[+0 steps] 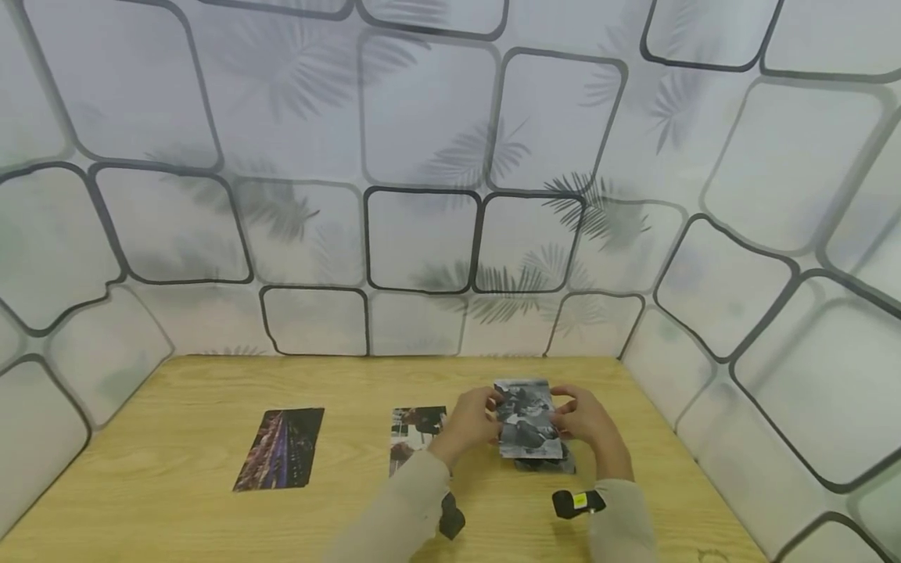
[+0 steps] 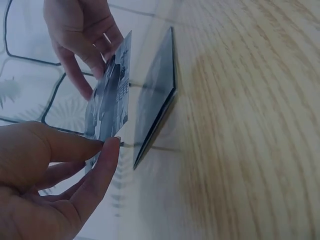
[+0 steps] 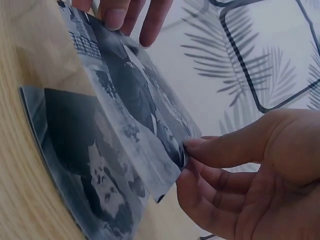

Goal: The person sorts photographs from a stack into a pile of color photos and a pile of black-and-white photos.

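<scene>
A black-and-white photo print (image 1: 526, 422) is held up between both hands over the wooden table. My left hand (image 1: 468, 422) pinches its left edge between thumb and fingers. At the opposite edge, my right hand (image 1: 590, 422) grips the print the same way, thumb on the picture side in the right wrist view. Below it, lying on the table, is a small stack of prints (image 3: 95, 165); its top one is black-and-white and shows a face. The held print (image 2: 112, 95) hangs apart from this stack, tilted. From the head camera, the stack is mostly hidden behind it.
Left of the hands lies another print (image 1: 411, 438), partly covered by the left forearm. Farther left is a colour print with purple streaks (image 1: 281, 450). A patterned curtain (image 1: 422, 234) surrounds the table (image 1: 352, 508) at the back and sides.
</scene>
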`<state>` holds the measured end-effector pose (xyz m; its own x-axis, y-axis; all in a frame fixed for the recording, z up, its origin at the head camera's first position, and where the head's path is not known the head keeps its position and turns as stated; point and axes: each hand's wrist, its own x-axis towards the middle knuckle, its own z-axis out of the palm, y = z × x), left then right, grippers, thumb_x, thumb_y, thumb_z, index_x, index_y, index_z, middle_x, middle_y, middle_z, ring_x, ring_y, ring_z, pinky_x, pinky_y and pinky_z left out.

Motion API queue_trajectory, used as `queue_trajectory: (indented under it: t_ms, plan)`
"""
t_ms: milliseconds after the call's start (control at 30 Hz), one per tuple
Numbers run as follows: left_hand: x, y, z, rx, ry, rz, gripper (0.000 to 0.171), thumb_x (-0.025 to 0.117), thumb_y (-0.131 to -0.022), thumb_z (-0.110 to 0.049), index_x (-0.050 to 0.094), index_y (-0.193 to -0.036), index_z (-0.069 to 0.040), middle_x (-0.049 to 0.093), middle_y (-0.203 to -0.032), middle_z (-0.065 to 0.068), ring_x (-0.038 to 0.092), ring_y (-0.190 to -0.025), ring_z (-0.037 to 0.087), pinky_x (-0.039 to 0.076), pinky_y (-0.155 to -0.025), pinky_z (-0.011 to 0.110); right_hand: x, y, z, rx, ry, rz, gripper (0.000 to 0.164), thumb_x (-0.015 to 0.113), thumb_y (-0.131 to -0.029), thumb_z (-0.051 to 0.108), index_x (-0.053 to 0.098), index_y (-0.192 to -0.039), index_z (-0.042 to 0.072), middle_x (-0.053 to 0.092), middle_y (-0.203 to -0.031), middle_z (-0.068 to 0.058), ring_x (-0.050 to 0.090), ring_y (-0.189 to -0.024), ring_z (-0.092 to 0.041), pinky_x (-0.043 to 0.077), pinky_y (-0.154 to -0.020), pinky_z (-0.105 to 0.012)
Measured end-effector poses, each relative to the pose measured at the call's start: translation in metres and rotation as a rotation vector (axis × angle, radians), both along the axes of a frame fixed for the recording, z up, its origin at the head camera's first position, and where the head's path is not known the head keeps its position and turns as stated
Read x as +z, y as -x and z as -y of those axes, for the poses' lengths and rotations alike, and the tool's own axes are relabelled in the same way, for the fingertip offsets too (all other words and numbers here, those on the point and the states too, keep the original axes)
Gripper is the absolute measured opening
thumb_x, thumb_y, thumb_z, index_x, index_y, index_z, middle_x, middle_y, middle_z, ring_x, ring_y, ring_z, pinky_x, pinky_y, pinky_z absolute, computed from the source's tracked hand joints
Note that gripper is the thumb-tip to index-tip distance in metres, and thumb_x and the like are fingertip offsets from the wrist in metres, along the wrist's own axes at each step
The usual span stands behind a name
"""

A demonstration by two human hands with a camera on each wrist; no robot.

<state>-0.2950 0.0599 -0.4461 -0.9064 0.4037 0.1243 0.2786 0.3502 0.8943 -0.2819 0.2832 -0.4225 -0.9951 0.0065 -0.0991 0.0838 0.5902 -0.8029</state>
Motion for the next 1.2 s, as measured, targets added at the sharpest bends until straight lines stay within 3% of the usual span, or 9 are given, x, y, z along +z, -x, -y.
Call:
queue_trajectory:
  t_ms: [267,433,533,700,767,933,1200]
  plan:
    - [0.000,0.002,-0.017,0.003,0.061,-0.062,0.053,0.065,-0.074,0.018,0.059,-0.127,0.016,0.062,-0.117,0.033,0.072,-0.077,0.030,0.062,-0.060,0.034,-0.006,0.000,-0.004,-0.101,-0.074,-0.005,0.050,0.061,-0.092,-0.005,0.052,-0.141,-0.009,0.068,-0.109,-0.028,0.067,-0.081,-0.023,0.061,-0.067,-0.037]
    - [-0.003,0.002,-0.027,0.029,0.180,-0.125,0.052,0.067,-0.073,0.012,0.064,-0.125,0.012,0.067,-0.124,0.030,0.070,-0.104,0.036,0.062,-0.087,0.042,-0.011,-0.001,-0.008,-0.139,-0.125,0.014,0.050,0.059,-0.090,-0.004,0.054,-0.140,-0.008,0.069,-0.113,-0.031,0.063,-0.073,-0.020,0.057,-0.061,-0.031]
    - [-0.008,0.002,-0.031,0.055,0.247,-0.162,0.051,0.067,-0.070,0.011,0.067,-0.121,0.012,0.070,-0.122,0.026,0.066,-0.118,0.039,0.058,-0.100,0.045,-0.014,-0.001,-0.010,-0.142,-0.125,0.028,0.051,0.058,-0.089,-0.004,0.053,-0.140,-0.008,0.070,-0.107,-0.028,0.057,-0.065,-0.016,0.051,-0.057,-0.027]
    - [-0.013,0.000,-0.036,0.087,0.272,-0.158,0.047,0.070,-0.070,0.012,0.069,-0.116,0.012,0.070,-0.117,0.026,0.067,-0.114,0.040,0.057,-0.102,0.048,-0.020,0.002,-0.012,-0.143,-0.143,0.037,0.053,0.057,-0.085,-0.005,0.055,-0.137,-0.009,0.064,-0.078,-0.010,0.047,-0.053,-0.010,0.042,-0.052,-0.023]
    - [-0.013,-0.001,-0.037,0.095,0.277,-0.138,0.045,0.072,-0.071,0.012,0.069,-0.116,0.012,0.070,-0.117,0.025,0.066,-0.114,0.039,0.057,-0.102,0.048,-0.021,0.003,-0.012,-0.141,-0.182,0.036,0.053,0.058,-0.082,-0.003,0.056,-0.135,-0.009,0.061,-0.074,-0.008,0.049,-0.054,-0.012,0.042,-0.052,-0.023]
    - [-0.010,-0.003,-0.039,0.093,0.297,-0.099,0.044,0.073,-0.076,0.009,0.068,-0.120,0.010,0.070,-0.122,0.024,0.065,-0.119,0.040,0.058,-0.099,0.049,-0.024,0.005,-0.012,-0.133,-0.302,0.030,0.052,0.061,-0.078,0.000,0.059,-0.130,-0.009,0.065,-0.092,-0.018,0.057,-0.069,-0.021,0.045,-0.058,-0.026]
    - [-0.015,-0.005,-0.040,0.099,0.297,-0.091,0.040,0.074,-0.077,0.007,0.067,-0.117,0.011,0.067,-0.120,0.024,0.064,-0.116,0.039,0.057,-0.099,0.049,-0.028,0.007,-0.011,-0.132,-0.334,0.060,0.050,0.060,-0.080,0.000,0.059,-0.129,-0.009,0.063,-0.102,-0.023,0.060,-0.078,-0.027,0.046,-0.058,-0.027]
